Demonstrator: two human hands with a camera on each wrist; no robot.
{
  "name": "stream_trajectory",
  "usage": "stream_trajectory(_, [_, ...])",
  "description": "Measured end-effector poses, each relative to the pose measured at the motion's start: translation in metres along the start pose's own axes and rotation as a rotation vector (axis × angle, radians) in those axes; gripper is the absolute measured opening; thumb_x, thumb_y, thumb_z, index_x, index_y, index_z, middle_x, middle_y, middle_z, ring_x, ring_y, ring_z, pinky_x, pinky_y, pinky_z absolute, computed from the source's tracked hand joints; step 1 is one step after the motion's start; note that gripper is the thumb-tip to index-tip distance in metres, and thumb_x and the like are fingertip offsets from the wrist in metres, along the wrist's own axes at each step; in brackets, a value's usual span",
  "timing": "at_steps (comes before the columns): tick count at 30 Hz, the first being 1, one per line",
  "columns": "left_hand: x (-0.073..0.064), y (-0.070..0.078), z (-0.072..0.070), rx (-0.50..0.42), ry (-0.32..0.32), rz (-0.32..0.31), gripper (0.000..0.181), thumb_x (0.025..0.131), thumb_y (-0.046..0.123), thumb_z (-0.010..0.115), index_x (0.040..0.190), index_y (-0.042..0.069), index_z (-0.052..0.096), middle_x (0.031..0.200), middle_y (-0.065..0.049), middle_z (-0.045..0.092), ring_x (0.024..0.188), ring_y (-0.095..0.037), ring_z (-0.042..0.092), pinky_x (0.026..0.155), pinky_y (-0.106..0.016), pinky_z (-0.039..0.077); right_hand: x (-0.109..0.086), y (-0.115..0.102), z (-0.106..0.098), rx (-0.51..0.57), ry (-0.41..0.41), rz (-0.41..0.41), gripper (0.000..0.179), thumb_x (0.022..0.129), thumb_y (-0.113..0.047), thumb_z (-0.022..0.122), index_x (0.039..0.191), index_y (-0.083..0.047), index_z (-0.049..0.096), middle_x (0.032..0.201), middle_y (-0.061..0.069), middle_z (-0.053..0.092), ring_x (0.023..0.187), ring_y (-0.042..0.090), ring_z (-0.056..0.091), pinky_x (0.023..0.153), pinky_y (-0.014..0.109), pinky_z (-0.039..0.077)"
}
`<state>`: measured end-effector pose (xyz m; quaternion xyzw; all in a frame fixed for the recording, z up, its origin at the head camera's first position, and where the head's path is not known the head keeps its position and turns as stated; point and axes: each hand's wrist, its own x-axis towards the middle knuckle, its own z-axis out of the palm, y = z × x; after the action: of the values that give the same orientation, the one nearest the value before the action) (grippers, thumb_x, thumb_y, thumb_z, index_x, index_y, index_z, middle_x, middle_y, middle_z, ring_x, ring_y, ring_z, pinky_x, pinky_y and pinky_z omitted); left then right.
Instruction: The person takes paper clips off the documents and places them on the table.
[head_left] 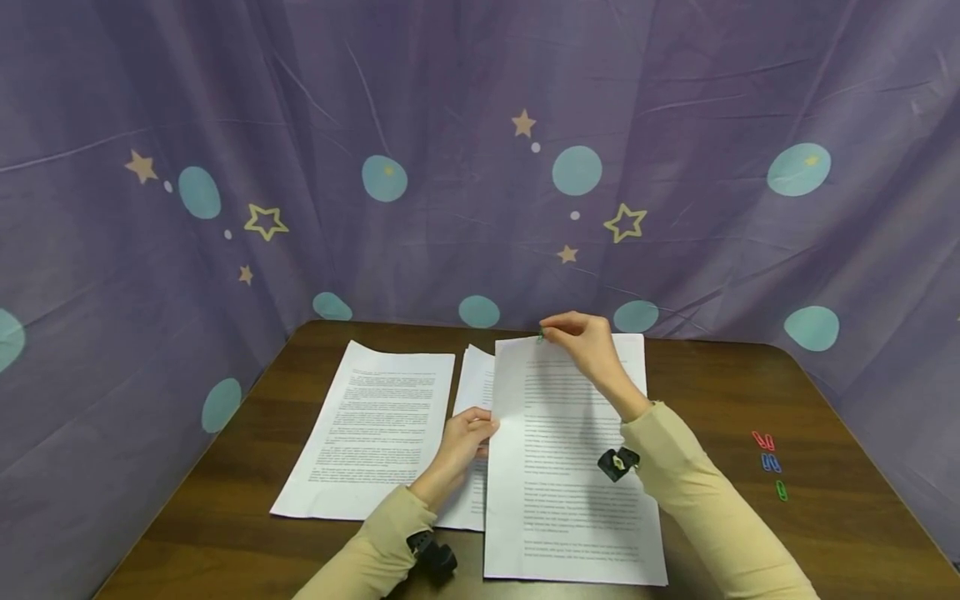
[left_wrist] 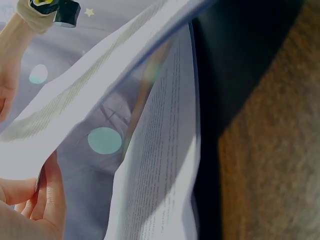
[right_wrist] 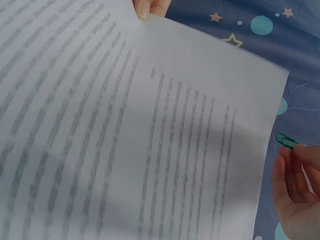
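My left hand (head_left: 459, 446) pinches the left edge of a printed paper sheaf (head_left: 573, 467), which it holds raised off the table. A green paper clip (right_wrist: 286, 140) sits between the thumb and fingers of my right hand (head_left: 585, 342), at the top edge of that sheaf near its left corner. In the right wrist view the clip stands just off the paper's edge. The left wrist view shows my left thumb on one face of the paper and the fingers (left_wrist: 50, 192) behind it. Below the raised paper lies another printed stack (head_left: 467, 500), partly hidden.
Another printed paper stack (head_left: 375, 433) lies at the left of the brown wooden table (head_left: 225, 533). Two red paper clips (head_left: 762, 441), two blue paper clips (head_left: 770, 462) and a green one lie at the right. A purple patterned curtain (head_left: 465, 100) hangs behind.
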<state>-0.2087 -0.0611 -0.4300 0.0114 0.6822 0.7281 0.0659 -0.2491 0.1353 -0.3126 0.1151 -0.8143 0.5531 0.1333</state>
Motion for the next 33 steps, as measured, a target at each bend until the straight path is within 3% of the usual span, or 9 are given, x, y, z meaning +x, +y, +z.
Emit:
stream_trajectory(9, [0.002, -0.001, -0.004, -0.009, 0.009, -0.005, 0.013, 0.082, 0.001, 0.056, 0.092, -0.007, 0.052, 0.078, -0.008, 0.065, 0.057, -0.007, 0.056, 0.047, -0.019, 0.045, -0.003, 0.010, -0.014, 0.001, -0.021, 0.044, 0.021, 0.083, -0.011, 0.061, 0.099, 0.002, 0.065, 0.091, 0.017, 0.065, 0.080, 0.022, 0.062, 0.074, 0.033, 0.050])
stream_trajectory(20, [0.001, 0.000, -0.005, -0.026, 0.011, -0.008, 0.013, 0.082, 0.000, 0.055, 0.092, -0.008, 0.051, 0.079, -0.009, 0.065, 0.057, -0.008, 0.057, 0.048, -0.019, 0.046, -0.011, 0.021, -0.031, -0.043, -0.059, 0.066, 0.020, 0.084, -0.009, 0.059, 0.099, 0.001, 0.065, 0.089, 0.016, 0.066, 0.078, 0.022, 0.062, 0.074, 0.033, 0.049])
stream_trajectory(33, [0.002, -0.001, -0.008, -0.010, 0.014, -0.029, 0.014, 0.083, 0.001, 0.055, 0.093, -0.006, 0.052, 0.078, -0.006, 0.065, 0.056, -0.007, 0.055, 0.047, -0.018, 0.044, -0.022, 0.040, -0.057, -0.081, -0.067, 0.099, 0.021, 0.082, -0.009, 0.060, 0.098, 0.003, 0.066, 0.097, 0.017, 0.064, 0.073, 0.008, 0.062, 0.072, 0.031, 0.050])
